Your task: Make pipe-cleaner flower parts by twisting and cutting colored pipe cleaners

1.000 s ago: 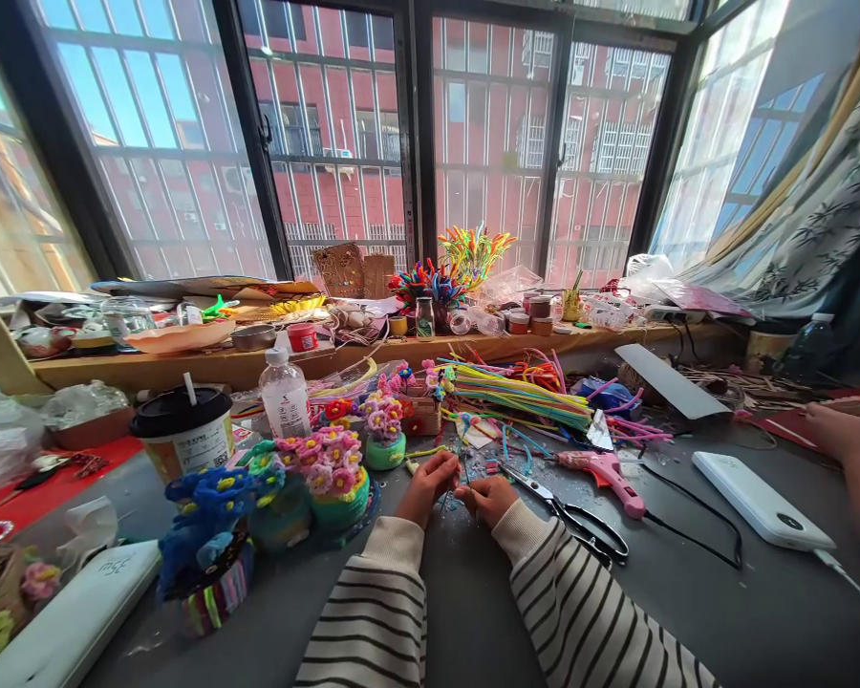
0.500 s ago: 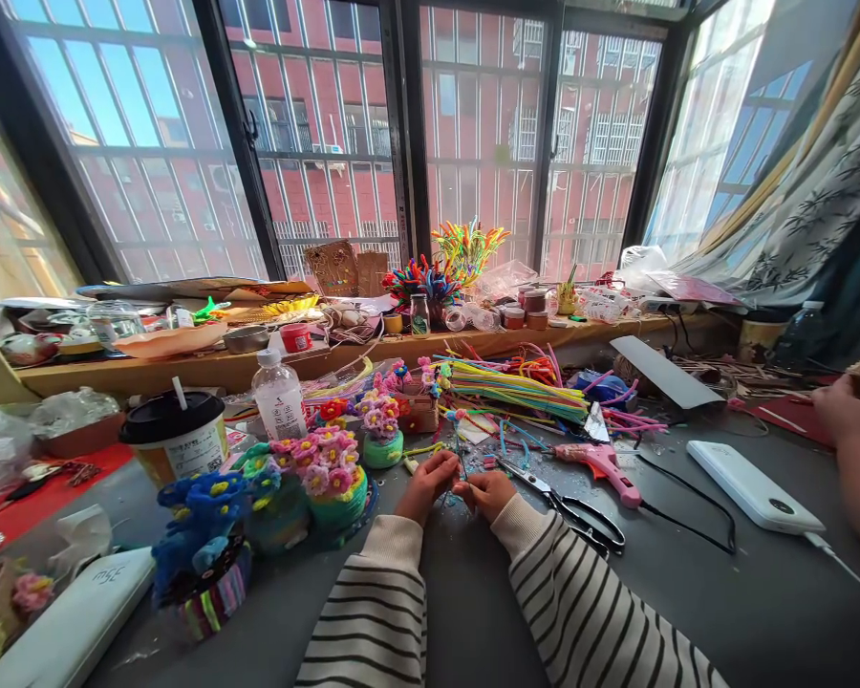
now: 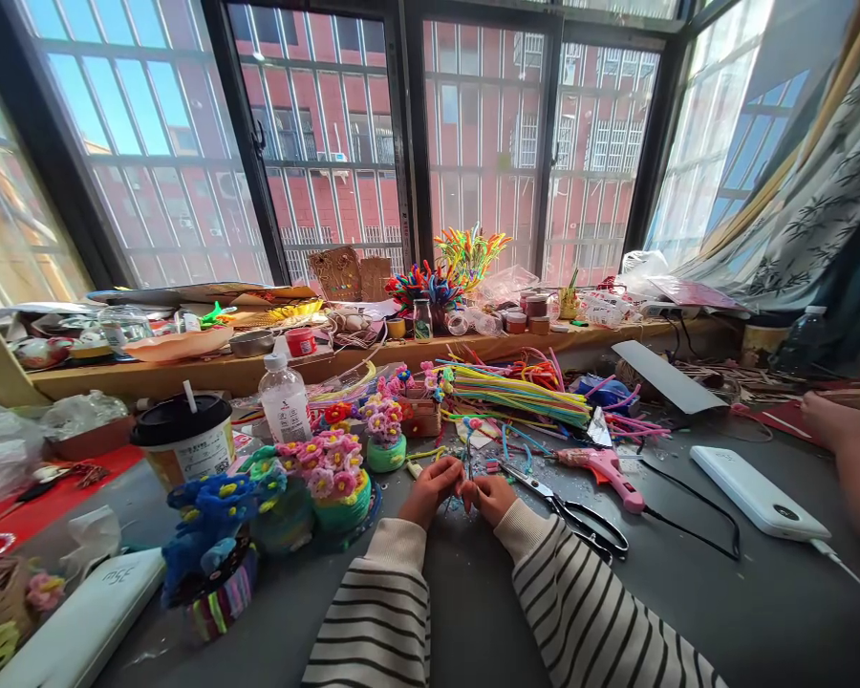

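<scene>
Near the middle of the grey table (image 3: 473, 612), my left hand (image 3: 431, 492) and my right hand (image 3: 488, 497) nearly touch, fingers pinched. Between them stands a thin dark stem (image 3: 469, 449) with small pink and blue bits at its top; both hands seem closed on it, though the fingertips hide its lower part. Scissors (image 3: 580, 521) lie partly open just right of my right hand. A pink glue gun (image 3: 609, 478) rests behind them. Left of my left hand sit pots of fuzzy pink flowers (image 3: 326, 463) and blue flowers (image 3: 211, 516).
Bundled pipe cleaners (image 3: 516, 392) lie behind the hands. A cup (image 3: 186, 449) and a bottle (image 3: 285, 401) stand at left. A white power bank (image 3: 756, 492) with a cable lies at right, near another person's hand (image 3: 835, 420). The windowsill (image 3: 373, 361) holds jars and clutter.
The view has shifted slightly. My hands remain together, with the stem now more upright between them. The other person's hand at the right has moved a little left.
</scene>
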### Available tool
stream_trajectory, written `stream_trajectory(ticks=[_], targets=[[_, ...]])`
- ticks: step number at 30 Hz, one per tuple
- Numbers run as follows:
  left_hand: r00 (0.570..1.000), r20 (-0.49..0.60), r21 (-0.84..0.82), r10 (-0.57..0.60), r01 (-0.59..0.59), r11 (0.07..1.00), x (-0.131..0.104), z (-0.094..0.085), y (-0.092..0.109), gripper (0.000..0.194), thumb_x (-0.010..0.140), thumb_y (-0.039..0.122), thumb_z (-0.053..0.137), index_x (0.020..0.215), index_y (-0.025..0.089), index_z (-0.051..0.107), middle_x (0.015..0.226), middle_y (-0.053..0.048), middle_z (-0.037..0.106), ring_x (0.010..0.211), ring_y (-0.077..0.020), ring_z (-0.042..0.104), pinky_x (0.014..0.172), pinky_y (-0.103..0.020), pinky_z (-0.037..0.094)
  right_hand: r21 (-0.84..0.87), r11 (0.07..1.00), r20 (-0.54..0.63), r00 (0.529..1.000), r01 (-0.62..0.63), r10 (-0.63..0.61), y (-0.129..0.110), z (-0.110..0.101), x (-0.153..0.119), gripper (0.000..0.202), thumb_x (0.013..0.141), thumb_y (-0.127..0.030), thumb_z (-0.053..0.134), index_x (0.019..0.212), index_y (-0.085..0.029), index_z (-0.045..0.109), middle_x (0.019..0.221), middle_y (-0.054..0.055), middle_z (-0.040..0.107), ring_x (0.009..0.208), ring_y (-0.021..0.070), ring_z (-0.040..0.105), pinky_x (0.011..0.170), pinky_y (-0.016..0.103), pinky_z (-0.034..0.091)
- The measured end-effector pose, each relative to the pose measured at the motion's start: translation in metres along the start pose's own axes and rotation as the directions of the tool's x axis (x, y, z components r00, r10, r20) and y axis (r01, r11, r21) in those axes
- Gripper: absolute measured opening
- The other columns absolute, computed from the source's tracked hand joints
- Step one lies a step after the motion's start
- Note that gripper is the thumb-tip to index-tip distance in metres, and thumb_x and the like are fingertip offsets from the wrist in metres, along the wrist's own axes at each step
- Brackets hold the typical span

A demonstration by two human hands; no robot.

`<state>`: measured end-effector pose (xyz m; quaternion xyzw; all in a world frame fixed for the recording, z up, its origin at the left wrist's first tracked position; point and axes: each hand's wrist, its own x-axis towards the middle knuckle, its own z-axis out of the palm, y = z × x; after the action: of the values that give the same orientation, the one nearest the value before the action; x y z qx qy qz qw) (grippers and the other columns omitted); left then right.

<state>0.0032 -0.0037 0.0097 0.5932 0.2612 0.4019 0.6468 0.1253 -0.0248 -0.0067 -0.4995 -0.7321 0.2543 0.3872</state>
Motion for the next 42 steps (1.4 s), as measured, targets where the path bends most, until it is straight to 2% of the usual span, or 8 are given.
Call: stream_trajectory(ticks=[6,14,21,28,33,38,42], targets=[[0.999,0.030,-0.023,-0.015,0.016,1.000,0.000,-0.002,0.000,0.020,0.063,0.037,0.049,0.057,0.018,0.045,0.050,0.003,0.037,0.046,-0.0083,0.038,0.047,-0.022,0.035,0.017,0.999,-0.026,0.999,-0.032,0.033,0.003,-0.001,0.001,0.070,0.058,-0.070,0.019,0.039,-0.013,0.053,0.038,0.001,0.047,0.038,0.0066,0.040,0.043,0.018,0.030],[0.999,-0.016,0.028,-0.038,0.038,0.999,0.002,-0.005,-0.001,0.025,0.061,0.040,0.050,0.059,0.017,0.043,0.054,0.003,0.038,0.049,-0.0072,0.037,0.049,-0.020,0.033,0.021,0.996,-0.078,0.993,-0.089,0.090,0.007,0.001,0.001,0.054,0.064,-0.058,0.037,0.034,-0.015,0.049,0.033,-0.003,0.043,0.036,0.0056,0.037,0.043,0.017,0.031],[1.000,-0.030,0.004,-0.009,0.009,1.000,0.001,-0.004,0.000,0.023,0.064,0.039,0.049,0.061,0.016,0.043,0.055,0.003,0.038,0.048,-0.0065,0.037,0.049,-0.020,0.032,0.029,0.998,-0.095,0.993,-0.061,0.064,0.008,0.003,0.001,0.061,0.063,-0.065,0.029,0.033,-0.015,0.048,0.033,-0.001,0.040,0.036,0.0062,0.036,0.042,0.019,0.030],[0.998,0.060,-0.069,-0.037,0.041,0.997,0.000,-0.004,0.001,0.019,0.065,0.036,0.049,0.059,0.018,0.045,0.051,0.003,0.039,0.048,-0.0082,0.039,0.050,-0.022,0.034,-0.005,1.000,-0.027,0.999,-0.020,0.020,0.001,-0.002,-0.001,0.073,0.059,-0.072,0.014,0.041,-0.012,0.052,0.037,0.000,0.043,0.038,0.0063,0.036,0.040,0.019,0.027],[0.997,0.071,-0.114,-0.039,0.047,0.992,0.001,-0.003,-0.001,0.019,0.064,0.035,0.051,0.059,0.017,0.047,0.051,0.003,0.039,0.047,-0.0081,0.040,0.050,-0.022,0.034,-0.012,1.000,-0.012,1.000,-0.002,0.002,0.007,-0.001,0.000,0.070,0.061,-0.070,0.018,0.043,-0.012,0.054,0.040,0.002,0.049,0.039,0.0069,0.040,0.041,0.018,0.029],[0.999,0.038,-0.099,-0.037,0.040,0.994,0.000,-0.003,0.000,0.020,0.064,0.036,0.051,0.059,0.016,0.046,0.052,0.003,0.039,0.048,-0.0078,0.038,0.049,-0.021,0.032,-0.019,1.000,-0.002,1.000,0.001,-0.001,0.015,0.000,0.002,0.065,0.066,-0.065,0.023,0.046,-0.013,0.057,0.041,0.001,0.051,0.040,0.0070,0.042,0.043,0.018,0.031],[0.999,0.013,-0.099,-0.032,0.034,0.994,-0.002,-0.001,0.002,0.020,0.064,0.034,0.051,0.058,0.016,0.046,0.053,0.003,0.038,0.048,-0.0069,0.036,0.048,-0.020,0.029,-0.012,1.000,-0.025,1.000,-0.003,0.003,0.012,-0.001,0.002,0.060,0.066,-0.062,0.028,0.042,-0.014,0.055,0.040,0.000,0.051,0.040,0.0073,0.044,0.044,0.018,0.032]])
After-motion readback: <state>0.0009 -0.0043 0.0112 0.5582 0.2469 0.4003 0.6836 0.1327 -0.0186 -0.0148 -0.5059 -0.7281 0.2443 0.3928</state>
